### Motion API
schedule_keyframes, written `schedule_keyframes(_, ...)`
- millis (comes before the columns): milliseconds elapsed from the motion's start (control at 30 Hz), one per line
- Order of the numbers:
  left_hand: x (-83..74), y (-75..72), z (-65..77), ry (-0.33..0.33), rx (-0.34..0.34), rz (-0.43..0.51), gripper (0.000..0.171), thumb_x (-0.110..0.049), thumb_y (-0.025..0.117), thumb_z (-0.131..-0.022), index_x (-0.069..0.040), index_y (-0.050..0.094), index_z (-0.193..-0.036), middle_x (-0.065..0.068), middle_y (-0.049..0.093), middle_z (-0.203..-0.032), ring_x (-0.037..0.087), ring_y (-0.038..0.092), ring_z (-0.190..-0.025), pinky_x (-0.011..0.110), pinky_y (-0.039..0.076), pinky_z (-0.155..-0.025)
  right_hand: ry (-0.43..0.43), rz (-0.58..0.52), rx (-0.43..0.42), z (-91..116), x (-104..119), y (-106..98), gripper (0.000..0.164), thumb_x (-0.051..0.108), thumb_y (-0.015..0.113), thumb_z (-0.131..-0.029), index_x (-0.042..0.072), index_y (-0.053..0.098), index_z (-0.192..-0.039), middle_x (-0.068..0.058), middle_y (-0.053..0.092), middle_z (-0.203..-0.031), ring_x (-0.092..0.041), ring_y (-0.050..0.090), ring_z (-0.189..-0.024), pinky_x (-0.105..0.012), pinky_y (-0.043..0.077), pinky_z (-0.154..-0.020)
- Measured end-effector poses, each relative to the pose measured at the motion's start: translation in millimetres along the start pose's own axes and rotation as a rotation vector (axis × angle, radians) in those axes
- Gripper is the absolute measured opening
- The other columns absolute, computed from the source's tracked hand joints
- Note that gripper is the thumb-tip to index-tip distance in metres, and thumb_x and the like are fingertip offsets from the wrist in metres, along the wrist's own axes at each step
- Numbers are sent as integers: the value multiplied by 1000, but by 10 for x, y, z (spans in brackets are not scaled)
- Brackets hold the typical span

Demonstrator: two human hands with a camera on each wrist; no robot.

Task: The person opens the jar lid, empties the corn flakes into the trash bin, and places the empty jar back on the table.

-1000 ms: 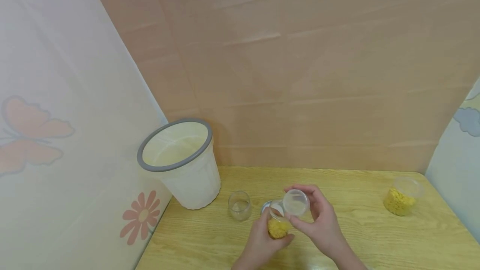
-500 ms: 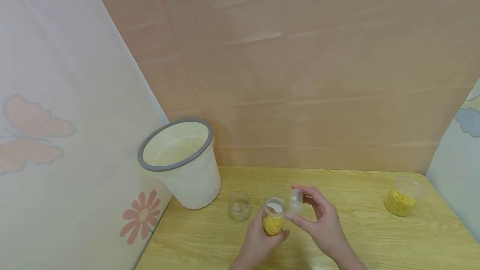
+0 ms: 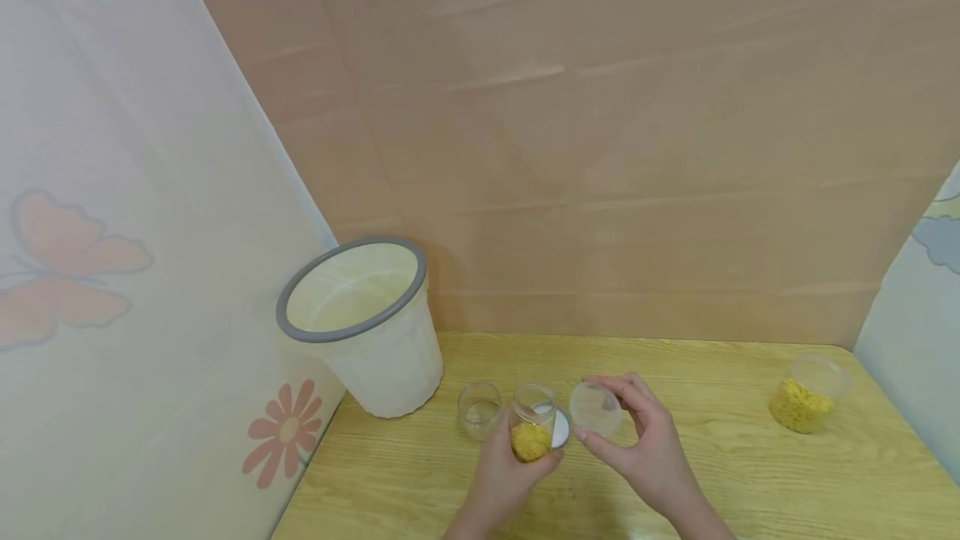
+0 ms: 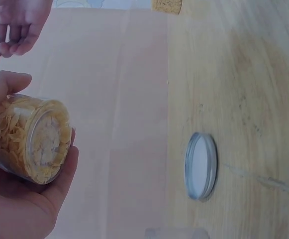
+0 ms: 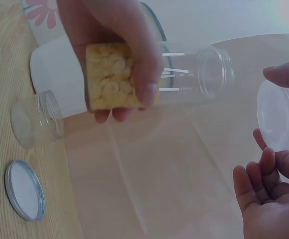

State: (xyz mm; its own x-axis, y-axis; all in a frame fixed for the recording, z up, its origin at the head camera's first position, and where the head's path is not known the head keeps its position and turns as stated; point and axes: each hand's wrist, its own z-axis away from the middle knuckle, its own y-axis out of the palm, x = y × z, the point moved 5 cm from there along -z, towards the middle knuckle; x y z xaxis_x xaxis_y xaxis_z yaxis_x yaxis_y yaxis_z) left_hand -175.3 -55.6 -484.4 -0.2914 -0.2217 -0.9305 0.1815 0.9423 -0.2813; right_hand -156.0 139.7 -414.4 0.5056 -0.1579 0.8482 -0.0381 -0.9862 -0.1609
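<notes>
My left hand point(image 3: 498, 469) grips a clear jar point(image 3: 531, 440) partly filled with yellow flakes, its mouth uncovered; the fingers wrap its lower part, as the left wrist view also shows on the flake-filled jar point(image 4: 27, 137). To its right, my right hand point(image 3: 647, 450) pinches a translucent plastic lid point(image 3: 596, 409) by the rim, apart from the jar. In the right wrist view the thumb and fingers hold that lid point(image 5: 277, 117) at its edge. A silver-rimmed lid point(image 3: 561, 430) lies on the table behind the held jar, its pale inner face up point(image 4: 200, 168).
A clear jar point(image 3: 480, 413) without visible contents stands left of the hands. Farther left is a white bin point(image 3: 390, 365) with a grey rim. At the far right of the wooden table point(image 3: 720, 457) stands another clear container point(image 3: 802, 402) of yellow flakes. A cloth-covered wall rises behind.
My left hand has moved the jar leftward, away from the right hand, and brought it more upright. The plastic lid has turned in my right hand. More of the silver-rimmed lid shows beside the jar.
</notes>
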Motion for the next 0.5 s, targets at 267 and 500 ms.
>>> schedule_keyframes(267,6,-246,-38,-75,-91,-27,52,-24,84,-85,-12,52,-124,4,61,-112,19,63,-96,30,55,-79,44,143,-18,-5,-96,-44,50,12,91,-77,20,69,-121,5,66,-110,-15,61,-98,-21,43,-90)
schedule_keyframes(500,-57,-456,-78,-100,-172,-57,60,-22,84,-84,-9,44,-128,7,58,-115,20,61,-97,32,54,-79,59,245,4,15,-164,-64,70,7,89,-79,18,60,-141,8,64,-114,-12,58,-103,-22,47,-89)
